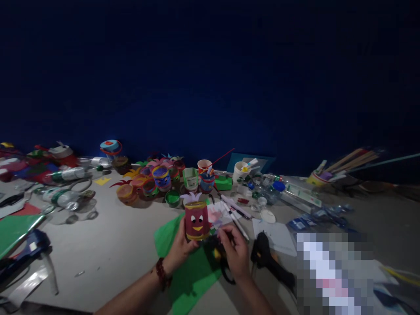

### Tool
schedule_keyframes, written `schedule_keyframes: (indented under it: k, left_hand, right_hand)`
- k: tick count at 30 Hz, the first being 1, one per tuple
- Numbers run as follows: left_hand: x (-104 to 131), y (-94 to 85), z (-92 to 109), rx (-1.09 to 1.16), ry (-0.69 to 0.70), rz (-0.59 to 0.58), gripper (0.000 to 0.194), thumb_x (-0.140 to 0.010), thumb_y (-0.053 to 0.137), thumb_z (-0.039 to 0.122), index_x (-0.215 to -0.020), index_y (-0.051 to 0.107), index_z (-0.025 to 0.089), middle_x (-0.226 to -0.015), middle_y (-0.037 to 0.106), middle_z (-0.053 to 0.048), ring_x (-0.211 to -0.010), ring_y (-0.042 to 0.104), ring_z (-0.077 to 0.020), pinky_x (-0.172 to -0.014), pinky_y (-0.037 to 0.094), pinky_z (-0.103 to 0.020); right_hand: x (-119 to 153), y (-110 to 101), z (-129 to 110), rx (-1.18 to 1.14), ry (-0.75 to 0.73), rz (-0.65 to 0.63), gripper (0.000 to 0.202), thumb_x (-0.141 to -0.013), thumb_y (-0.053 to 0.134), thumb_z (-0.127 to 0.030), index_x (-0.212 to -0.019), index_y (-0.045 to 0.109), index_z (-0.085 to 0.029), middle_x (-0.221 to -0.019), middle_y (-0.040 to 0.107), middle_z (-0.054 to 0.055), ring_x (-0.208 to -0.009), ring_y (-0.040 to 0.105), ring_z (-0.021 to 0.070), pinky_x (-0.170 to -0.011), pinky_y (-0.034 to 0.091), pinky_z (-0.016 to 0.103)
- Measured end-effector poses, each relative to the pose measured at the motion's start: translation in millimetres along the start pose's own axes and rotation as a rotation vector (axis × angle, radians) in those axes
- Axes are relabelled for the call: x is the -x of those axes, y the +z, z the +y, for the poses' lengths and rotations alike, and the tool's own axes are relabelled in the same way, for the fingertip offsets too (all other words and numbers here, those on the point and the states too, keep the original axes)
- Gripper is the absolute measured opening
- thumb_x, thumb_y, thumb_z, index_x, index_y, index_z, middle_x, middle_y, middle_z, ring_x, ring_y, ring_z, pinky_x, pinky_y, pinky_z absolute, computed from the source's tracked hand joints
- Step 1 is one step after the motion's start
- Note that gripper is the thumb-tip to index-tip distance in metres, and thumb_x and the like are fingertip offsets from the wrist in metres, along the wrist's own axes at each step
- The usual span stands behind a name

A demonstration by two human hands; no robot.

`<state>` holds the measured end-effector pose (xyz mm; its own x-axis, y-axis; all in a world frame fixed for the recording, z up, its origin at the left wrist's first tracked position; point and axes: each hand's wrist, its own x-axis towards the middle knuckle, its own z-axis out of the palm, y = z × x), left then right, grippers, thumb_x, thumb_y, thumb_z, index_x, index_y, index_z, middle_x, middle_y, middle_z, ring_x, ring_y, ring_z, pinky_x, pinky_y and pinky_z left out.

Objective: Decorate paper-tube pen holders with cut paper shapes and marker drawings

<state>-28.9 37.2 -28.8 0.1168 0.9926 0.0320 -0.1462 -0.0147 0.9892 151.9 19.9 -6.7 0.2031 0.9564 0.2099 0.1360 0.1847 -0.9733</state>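
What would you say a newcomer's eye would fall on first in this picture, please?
Probably the dark red cup with its smiling face, held near the centre in the left hand. Next might come the bright green sheet below it, then the colourful cluster of decorated cups farther back, left of centre.

Cup (pixel 196 224), in the left grip (pixel 180 246): maroon, carries yellow bands at top and bottom, lilac crest (pixel 194 197), black-and-white eyes (pixel 193 219), yellow mouth (pixel 197 229). Sheet (pixel 192 278), beneath the left grip: plain green. Glue gun (pixel 278 269), right of the right grip (pixel 235 248): black. Tabletop (pixel 105 249): grey. Wall (pixel 210 78), beyond both grips: dark blue.
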Motion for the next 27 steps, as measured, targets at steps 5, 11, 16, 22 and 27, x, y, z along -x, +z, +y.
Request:
schedule_keyframes:
  k: [5,11,16,22,27]
  left_hand:
    - [2,-2.4,-9,0.055,-0.016,-0.044,0.107,-0.057,0.078,0.07,-0.142,0.036,0.019,-0.142,0.05,-0.02,-0.13,0.049,-0.039,-0.109,0.041,-0.047]
    - [4,-1.7,-9,0.033,-0.06,-0.051,0.103,-0.063,0.083,0.053,-0.145,0.029,0.019,-0.138,0.055,-0.019,-0.126,0.054,-0.0376,-0.107,0.042,-0.051]
    - [-1,-9.8,-8,0.007,-0.096,0.081,0.1,-0.062,0.083,0.052,-0.143,0.033,0.019,-0.14,0.056,-0.019,-0.126,0.055,-0.0372,-0.106,0.045,-0.047]
    - [-6,-15.0,-4,0.021,-0.081,0.077,0.103,-0.06,0.08,0.062,-0.14,0.036,0.017,-0.137,0.058,-0.019,-0.127,0.055,-0.0373,-0.104,0.047,-0.045]
    - [2,-7.3,-6,0.051,-0.139,-0.064,0.11,-0.06,0.085,0.051,-0.147,0.026,0.017,-0.144,0.051,-0.022,-0.128,0.053,-0.0385,-0.106,0.045,-0.047]
  right_hand:
    - [4,8,-7,0.061,-0.087,-0.13,0.012,-0.086,0.066,-0.033,-0.092,0.064,-0.023,-0.084,0.066,0.003,-0.078,0.063,0.0196,-0.072,0.05,0.028]
    - [0,8,-7,0.077,-0.106,-0.153,0.013,-0.086,0.066,-0.032,-0.092,0.064,-0.022,-0.085,0.066,0.002,-0.078,0.063,0.0187,-0.072,0.05,0.027]
    - [-6,-18,-22,-0.014,-0.009,0.101,0.015,-0.087,0.064,-0.036,-0.092,0.065,-0.022,-0.087,0.066,0.003,-0.078,0.061,0.0179,-0.069,0.049,0.026]
    - [-27,-79,-50,0.263,-0.121,0.207,0.016,-0.087,0.064,-0.037,-0.09,0.066,-0.021,-0.086,0.067,0.004,-0.078,0.062,0.02,-0.071,0.049,0.029]
    - [-57,-81,-40,0.974,-0.194,-0.179,0.018,-0.094,0.051,-0.03,-0.093,0.066,-0.02,-0.094,0.071,0.008,-0.092,0.064,0.0255,-0.081,0.047,0.035]
